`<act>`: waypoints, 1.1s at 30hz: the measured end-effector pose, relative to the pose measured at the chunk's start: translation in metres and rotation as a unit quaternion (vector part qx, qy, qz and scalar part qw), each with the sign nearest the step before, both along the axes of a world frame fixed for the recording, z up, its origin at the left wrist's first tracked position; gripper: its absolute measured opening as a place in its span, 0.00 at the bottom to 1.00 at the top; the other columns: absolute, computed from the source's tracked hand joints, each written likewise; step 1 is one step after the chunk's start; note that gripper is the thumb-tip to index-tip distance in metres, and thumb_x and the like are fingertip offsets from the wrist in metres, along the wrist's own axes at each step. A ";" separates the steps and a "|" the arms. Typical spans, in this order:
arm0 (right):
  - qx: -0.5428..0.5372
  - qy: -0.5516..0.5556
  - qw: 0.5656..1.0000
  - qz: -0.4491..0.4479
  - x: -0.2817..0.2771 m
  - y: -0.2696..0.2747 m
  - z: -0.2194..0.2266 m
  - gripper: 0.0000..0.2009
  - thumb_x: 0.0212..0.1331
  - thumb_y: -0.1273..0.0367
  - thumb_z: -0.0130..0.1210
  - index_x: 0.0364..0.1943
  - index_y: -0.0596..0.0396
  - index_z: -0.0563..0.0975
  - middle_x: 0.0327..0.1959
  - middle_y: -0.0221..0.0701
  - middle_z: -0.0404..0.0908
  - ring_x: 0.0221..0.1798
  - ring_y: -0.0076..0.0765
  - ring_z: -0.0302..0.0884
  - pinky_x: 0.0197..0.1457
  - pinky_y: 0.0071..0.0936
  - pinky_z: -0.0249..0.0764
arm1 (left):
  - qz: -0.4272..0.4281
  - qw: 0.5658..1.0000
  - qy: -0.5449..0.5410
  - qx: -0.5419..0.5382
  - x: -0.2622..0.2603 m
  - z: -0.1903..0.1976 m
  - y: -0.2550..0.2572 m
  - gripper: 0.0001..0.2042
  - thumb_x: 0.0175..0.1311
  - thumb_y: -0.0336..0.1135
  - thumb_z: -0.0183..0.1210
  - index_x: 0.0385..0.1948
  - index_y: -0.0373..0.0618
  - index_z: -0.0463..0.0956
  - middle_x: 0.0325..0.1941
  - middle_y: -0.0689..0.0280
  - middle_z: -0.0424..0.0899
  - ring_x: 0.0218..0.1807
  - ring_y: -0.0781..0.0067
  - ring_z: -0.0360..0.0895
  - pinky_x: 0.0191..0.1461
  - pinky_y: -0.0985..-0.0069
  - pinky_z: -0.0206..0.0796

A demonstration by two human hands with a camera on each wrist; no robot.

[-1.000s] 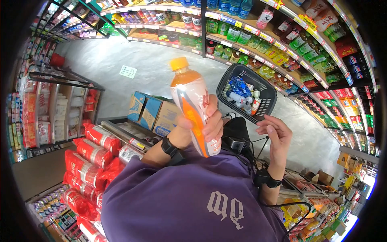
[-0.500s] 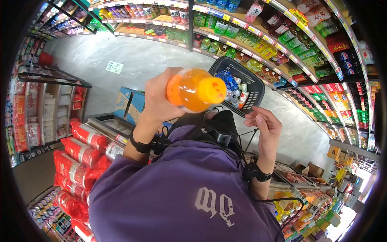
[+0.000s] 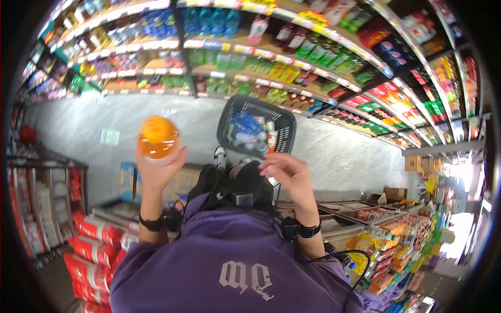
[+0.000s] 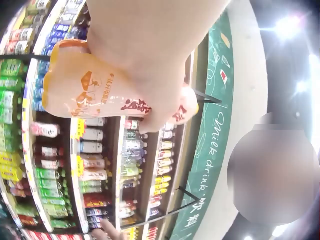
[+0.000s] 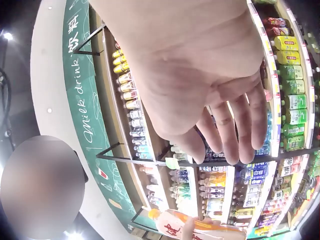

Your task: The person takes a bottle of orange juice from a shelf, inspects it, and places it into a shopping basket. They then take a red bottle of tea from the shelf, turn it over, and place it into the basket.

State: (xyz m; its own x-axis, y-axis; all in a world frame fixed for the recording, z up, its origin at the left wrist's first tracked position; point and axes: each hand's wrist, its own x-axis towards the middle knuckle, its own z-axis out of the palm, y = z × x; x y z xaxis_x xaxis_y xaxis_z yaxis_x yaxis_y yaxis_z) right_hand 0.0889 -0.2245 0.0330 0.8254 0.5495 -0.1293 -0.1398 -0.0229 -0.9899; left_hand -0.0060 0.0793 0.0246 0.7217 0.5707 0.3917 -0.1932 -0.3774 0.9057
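Observation:
My left hand grips an orange drink bottle with an orange cap, held out at the left with its cap toward the head camera. In the left wrist view, the fingers wrap around the white and orange label of the bottle. My right hand is in the air with nothing in it, fingers loosely bent. From the right wrist, that hand shows its palm and spread fingers. In the head view a dark grey shopping basket stands on the floor ahead, with several bottles inside.
Drink shelves run along the far side of the aisle. Red packs are stacked at the left. A cardboard box sits near my legs. Colourful packaged goods stand at the right, and a green sign tops the shelves.
My left hand has turned the bottle from side-on to cap-first and moved it left. The head view has shifted, bringing the basket nearer the middle. The right hand stays empty and raised.

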 end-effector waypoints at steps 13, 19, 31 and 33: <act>0.101 0.008 0.986 0.135 0.010 0.020 0.011 0.43 0.58 0.68 0.69 0.76 0.56 0.58 0.72 0.38 0.68 0.72 0.38 0.67 0.76 0.42 0.62 | -0.249 0.804 0.096 -0.531 0.048 0.009 -0.085 0.15 0.65 0.32 0.67 0.50 0.41 0.74 0.42 0.62 0.86 0.41 0.72 0.85 0.46 0.72 0.79; 0.210 0.091 0.973 0.008 0.017 -0.001 0.020 0.43 0.54 0.58 0.70 0.72 0.58 0.61 0.63 0.39 0.73 0.64 0.42 0.75 0.69 0.40 0.70 | -0.453 0.871 0.052 -0.183 0.045 0.073 -0.089 0.30 0.62 0.38 0.71 0.65 0.43 0.70 0.54 0.64 0.84 0.53 0.69 0.83 0.51 0.72 0.79; 0.433 0.059 0.899 0.041 0.051 -0.037 0.036 0.37 0.47 0.51 0.76 0.58 0.52 0.70 0.42 0.37 0.77 0.47 0.44 0.80 0.67 0.54 0.76 | -0.556 0.820 0.110 0.077 0.022 0.040 -0.049 0.31 0.49 0.39 0.78 0.58 0.44 0.80 0.44 0.59 0.89 0.45 0.64 0.86 0.52 0.70 0.77; 0.414 0.053 0.909 0.005 0.051 -0.032 0.036 0.32 0.48 0.51 0.72 0.51 0.52 0.71 0.34 0.34 0.76 0.37 0.39 0.78 0.52 0.45 0.79 | -0.611 0.783 0.114 0.011 0.018 0.024 -0.036 0.34 0.48 0.38 0.79 0.61 0.43 0.78 0.47 0.58 0.89 0.47 0.63 0.86 0.55 0.68 0.76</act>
